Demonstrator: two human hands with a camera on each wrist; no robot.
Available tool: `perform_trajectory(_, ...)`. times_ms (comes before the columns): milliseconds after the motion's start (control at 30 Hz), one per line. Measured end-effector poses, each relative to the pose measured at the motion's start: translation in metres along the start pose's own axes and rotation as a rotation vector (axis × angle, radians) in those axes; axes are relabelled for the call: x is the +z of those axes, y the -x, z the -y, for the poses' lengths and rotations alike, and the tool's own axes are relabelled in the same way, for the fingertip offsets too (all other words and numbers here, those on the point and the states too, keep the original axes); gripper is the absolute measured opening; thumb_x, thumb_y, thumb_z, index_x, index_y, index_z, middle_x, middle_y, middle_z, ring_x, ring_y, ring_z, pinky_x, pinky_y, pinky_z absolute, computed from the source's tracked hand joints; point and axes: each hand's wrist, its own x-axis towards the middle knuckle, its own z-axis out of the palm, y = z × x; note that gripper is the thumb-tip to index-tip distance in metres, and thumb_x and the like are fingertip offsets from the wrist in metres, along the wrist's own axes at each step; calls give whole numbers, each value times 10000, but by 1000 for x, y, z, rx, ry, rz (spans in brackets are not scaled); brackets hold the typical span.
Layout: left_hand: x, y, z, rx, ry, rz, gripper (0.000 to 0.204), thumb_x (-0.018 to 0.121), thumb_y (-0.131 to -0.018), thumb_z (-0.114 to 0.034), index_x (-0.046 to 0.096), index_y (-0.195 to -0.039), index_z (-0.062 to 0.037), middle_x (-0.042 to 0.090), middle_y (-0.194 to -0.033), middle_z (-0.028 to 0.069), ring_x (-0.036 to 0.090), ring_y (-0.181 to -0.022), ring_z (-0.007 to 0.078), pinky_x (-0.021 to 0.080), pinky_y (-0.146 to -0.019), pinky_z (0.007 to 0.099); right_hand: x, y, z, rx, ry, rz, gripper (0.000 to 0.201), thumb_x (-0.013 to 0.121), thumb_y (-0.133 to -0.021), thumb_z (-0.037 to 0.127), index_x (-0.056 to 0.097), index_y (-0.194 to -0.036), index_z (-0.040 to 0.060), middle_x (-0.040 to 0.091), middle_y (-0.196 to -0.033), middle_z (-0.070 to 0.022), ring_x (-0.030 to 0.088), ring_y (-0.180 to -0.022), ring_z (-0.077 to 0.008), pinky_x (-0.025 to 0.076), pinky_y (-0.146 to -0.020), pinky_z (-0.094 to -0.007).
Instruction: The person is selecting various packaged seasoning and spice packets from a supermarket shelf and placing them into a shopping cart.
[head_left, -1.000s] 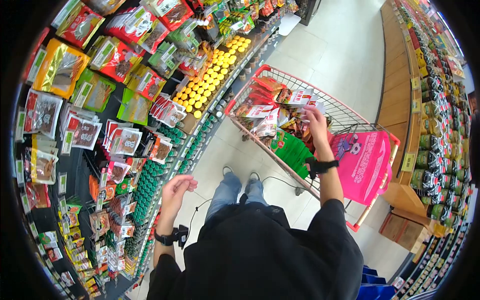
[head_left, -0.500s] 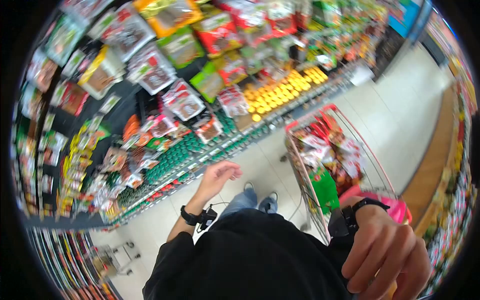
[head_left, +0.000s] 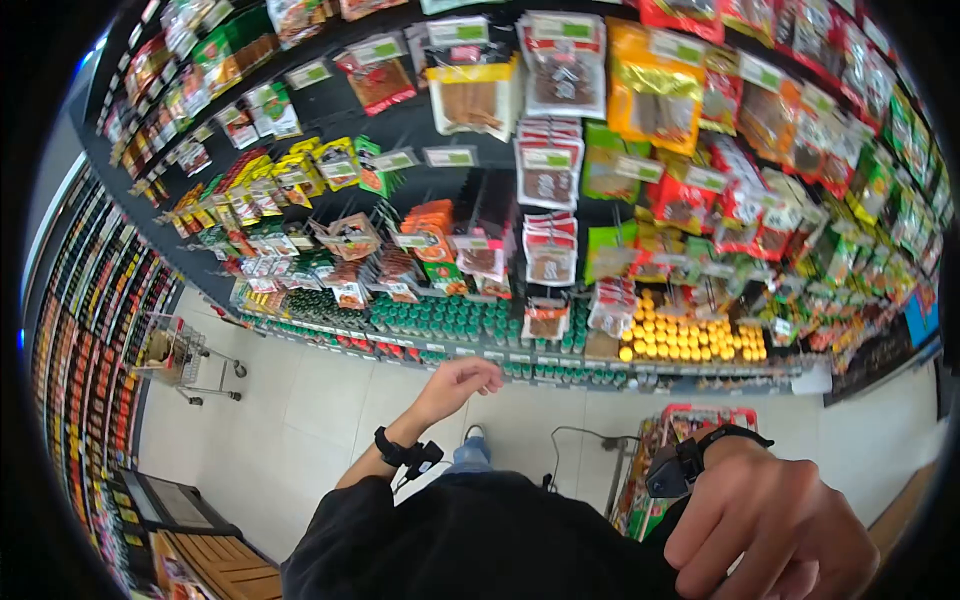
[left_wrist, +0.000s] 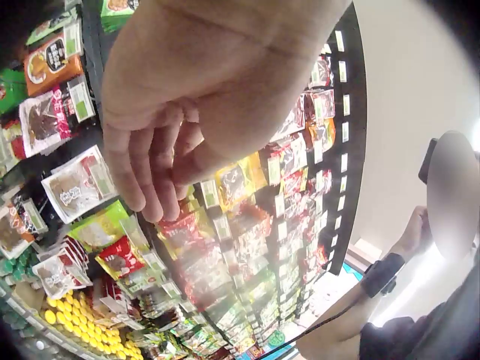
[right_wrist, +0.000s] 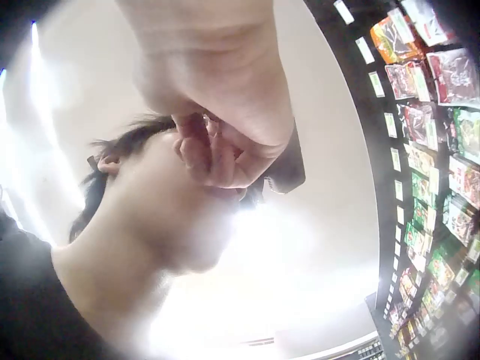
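Observation:
My left hand [head_left: 455,390] hangs in front of my body with fingers loosely bent and nothing in them. Behind it, in the head view, stand green-capped bottles [head_left: 450,318] on the low shelf. The left wrist view has this hand [left_wrist: 202,97] over hanging snack packets, its palm bare. My right hand [head_left: 775,525] is raised close to the head camera, knuckles toward it and fingers curled. From the right wrist view the same hand [right_wrist: 225,105] is held up at the face with its fingers folded in, and no thing shows in it.
A tall shelf of hanging packets [head_left: 565,65] spans the front, with yellow-capped bottles [head_left: 690,335] low on its right. The loaded shopping cart [head_left: 712,410] is at my right, partly hidden by my arm. Another cart [head_left: 178,350] stands at left, near a wooden slatted stand [head_left: 225,565].
My right hand has left the cart and come up close to the head camera. My view has turned left to face the packet shelf. My left hand stays bare.

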Motion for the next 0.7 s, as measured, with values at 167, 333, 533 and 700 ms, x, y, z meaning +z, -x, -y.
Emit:
perform_trajectory(167, -68, -19, -3, 18, 31, -26, 191, 503, -953, -46, 623, -1094, 2, 683, -964, 91, 636, -859, 134, 508, -759, 268, -11, -37, -45, 167, 66, -15, 206, 437, -832, -15, 529, -658, 44, 437, -492, -43, 358, -341, -168, 240, -328, -301)
perform_trajectory(333, -172, -52, -61, 242, -81, -80, 201, 483, -932, -2, 617, -1081, 14, 683, -940, 88, 637, -818, 124, 514, -729, 261, -54, -67, -135, 157, 255, 204, 138, 509, -863, 63, 635, -815, 35, 612, -660, -98, 565, -509, -203, 426, -419, -321)
perform_trajectory(533, -294, -122, -130, 386, -66, -202, 213, 487, -930, -24, 586, -1110, 31, 671, -957, 106, 638, -828, 144, 524, -704, 276, -101, -151, -295, 701, 1030, -93, 180, 468, -885, 48, 619, -974, 12, 652, -743, -116, 652, -706, -220, 497, -637, -307)
perform_trajectory(700, -350, -195, -168, 345, -50, -191, 328, 518, -884, -41, 520, -1195, 63, 635, -1058, 156, 638, -853, 177, 528, -706, 289, -249, -172, -440, 455, 1315, -459, 258, 462, -863, 35, 605, -1077, 8, 660, -965, -201, 648, -932, -336, 500, -810, -397)
